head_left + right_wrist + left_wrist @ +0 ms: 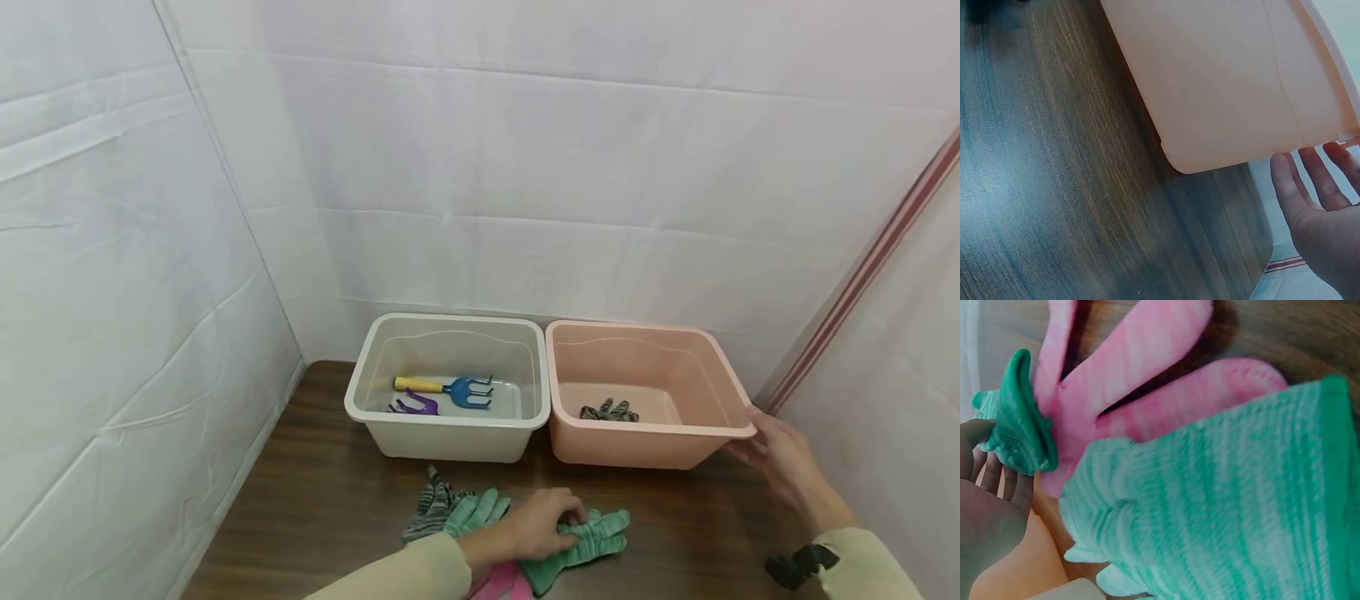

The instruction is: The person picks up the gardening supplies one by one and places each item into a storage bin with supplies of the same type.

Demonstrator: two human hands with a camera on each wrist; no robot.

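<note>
My left hand (534, 527) pinches a green knitted glove (600, 543) above the table. In the left wrist view, thumb and fingers hold its dark green cuff (1022, 419). A second green glove (472, 511) lies just left, partly under my forearm. Beneath them is a pink glove (501, 581), spread flat in the left wrist view. A grey-and-black glove (430, 506) lies behind these. My right hand (783, 458) touches the near right corner of the peach bin (637, 446); in the right wrist view its fairly straight fingers rest against the bin's side.
Left of the peach bin stands a white bin (450, 439) holding a yellow-handled blue hand rake (468, 392) and a purple fork head (416, 404). A dark patterned glove (609, 411) lies inside the peach bin. White cloth walls (487, 167) enclose the brown table (300, 517).
</note>
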